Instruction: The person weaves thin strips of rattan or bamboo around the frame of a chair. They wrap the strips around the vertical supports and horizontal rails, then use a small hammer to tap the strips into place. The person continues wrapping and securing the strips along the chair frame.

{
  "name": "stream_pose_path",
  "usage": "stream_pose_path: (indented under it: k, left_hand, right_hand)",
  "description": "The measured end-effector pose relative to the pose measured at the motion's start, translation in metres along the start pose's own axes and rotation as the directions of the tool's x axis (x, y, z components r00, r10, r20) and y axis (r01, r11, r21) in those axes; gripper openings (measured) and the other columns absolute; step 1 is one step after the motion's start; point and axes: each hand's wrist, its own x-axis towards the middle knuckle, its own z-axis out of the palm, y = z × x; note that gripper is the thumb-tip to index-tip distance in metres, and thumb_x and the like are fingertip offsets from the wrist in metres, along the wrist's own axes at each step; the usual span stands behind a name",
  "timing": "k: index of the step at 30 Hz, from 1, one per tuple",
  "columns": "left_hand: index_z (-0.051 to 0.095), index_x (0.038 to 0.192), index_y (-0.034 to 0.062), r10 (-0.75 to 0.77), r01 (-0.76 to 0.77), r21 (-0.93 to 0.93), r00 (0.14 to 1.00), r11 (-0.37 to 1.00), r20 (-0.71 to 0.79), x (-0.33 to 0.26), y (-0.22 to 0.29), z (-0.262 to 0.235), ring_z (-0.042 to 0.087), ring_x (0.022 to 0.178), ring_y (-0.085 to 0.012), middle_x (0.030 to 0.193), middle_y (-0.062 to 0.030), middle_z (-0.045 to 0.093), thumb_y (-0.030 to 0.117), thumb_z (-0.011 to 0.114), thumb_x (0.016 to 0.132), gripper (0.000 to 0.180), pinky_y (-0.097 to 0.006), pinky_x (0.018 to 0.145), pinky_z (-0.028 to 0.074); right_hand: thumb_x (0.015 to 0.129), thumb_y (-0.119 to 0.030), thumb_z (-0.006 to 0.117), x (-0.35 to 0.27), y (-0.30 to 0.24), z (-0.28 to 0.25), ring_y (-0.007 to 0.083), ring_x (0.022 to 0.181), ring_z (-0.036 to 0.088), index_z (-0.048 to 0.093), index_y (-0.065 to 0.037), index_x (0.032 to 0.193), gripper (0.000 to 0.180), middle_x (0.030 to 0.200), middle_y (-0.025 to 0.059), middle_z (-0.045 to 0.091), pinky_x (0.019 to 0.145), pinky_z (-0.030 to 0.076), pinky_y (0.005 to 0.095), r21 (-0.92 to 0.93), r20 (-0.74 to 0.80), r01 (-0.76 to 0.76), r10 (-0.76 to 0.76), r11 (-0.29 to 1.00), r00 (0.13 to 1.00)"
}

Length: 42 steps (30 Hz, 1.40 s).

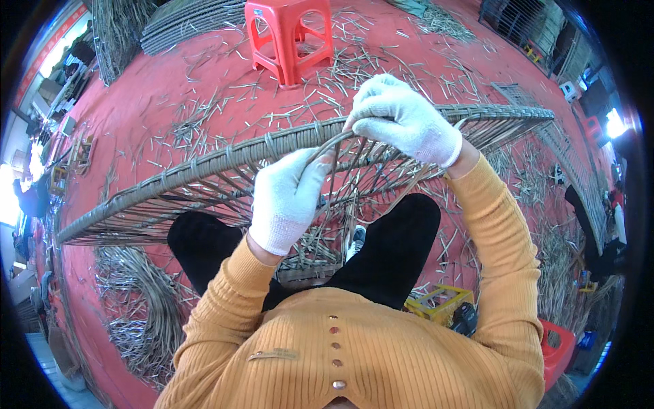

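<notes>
Across my knees lies a long woven wicker frame, its thick rim wrapped with cane and thin strands crossing below it. My left hand, in a white knit glove, pinches a cane strip just under the rim. Farther right and higher, my right hand, gloved the same way, is closed on the other end of that short stretch of strip at the rim. The strip bends up from the left fingers to the right ones. My right fingertips are partly hidden behind the hand.
A red plastic stool stands beyond the frame. Cut cane scraps litter the red floor. A bundle of cane strips lies at left. By my right thigh is a yellow crate, with a red seat behind. A woven panel lies at right.
</notes>
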Motion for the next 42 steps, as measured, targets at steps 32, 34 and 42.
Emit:
stream_pose_path:
  k: [32, 34, 42]
  left_hand:
    - [0.075, 0.113, -0.0013, -0.400, 0.397, -0.063, 0.915, 0.916, -0.046, 0.019, -0.016, 0.024, 0.061, 0.083, -0.0100, 0.085, -0.0038, 0.068, 0.017, 0.070, 0.099, 0.024, -0.027, 0.073, 0.049]
    - [0.076, 0.096, -0.0014, -0.049, 0.053, 0.026, 0.990, 0.998, -0.136, 0.027, 0.011, -0.002, 0.056, 0.072, -0.0086, 0.077, -0.0006, 0.063, 0.013, 0.062, 0.103, 0.021, -0.027, 0.067, 0.047]
    - [0.075, 0.113, 0.0023, 0.070, 0.129, 0.400, 0.892, 0.907, -0.446, 0.000, 0.036, -0.269, 0.060, 0.076, -0.0163, 0.089, -0.0045, 0.070, 0.026, 0.062, 0.102, 0.029, -0.031, 0.067, 0.048]
  right_hand:
    - [0.075, -0.011, 0.086, 0.008, -0.008, 0.038, 0.0309, 0.086, 0.064, 0.060, -0.004, 0.092, 0.032, 0.091, 0.0102, 0.058, 0.077, 0.054, 0.0416, -0.062, -0.306, -0.258, 0.228, 0.964, 0.924]
    - [0.083, -0.012, 0.082, 0.012, -0.007, 0.035, 0.0266, 0.091, 0.067, 0.064, -0.003, 0.104, 0.028, 0.098, 0.0101, 0.065, 0.082, 0.055, 0.0372, 0.014, -0.341, -0.255, 0.245, 0.967, 0.908]
    - [0.094, -0.026, 0.077, 0.034, -0.011, 0.044, 0.0193, 0.094, 0.071, 0.080, -0.008, 0.104, 0.020, 0.094, 0.0050, 0.078, 0.088, 0.055, 0.0343, 0.175, -0.114, -0.149, 0.171, 0.973, 0.979]
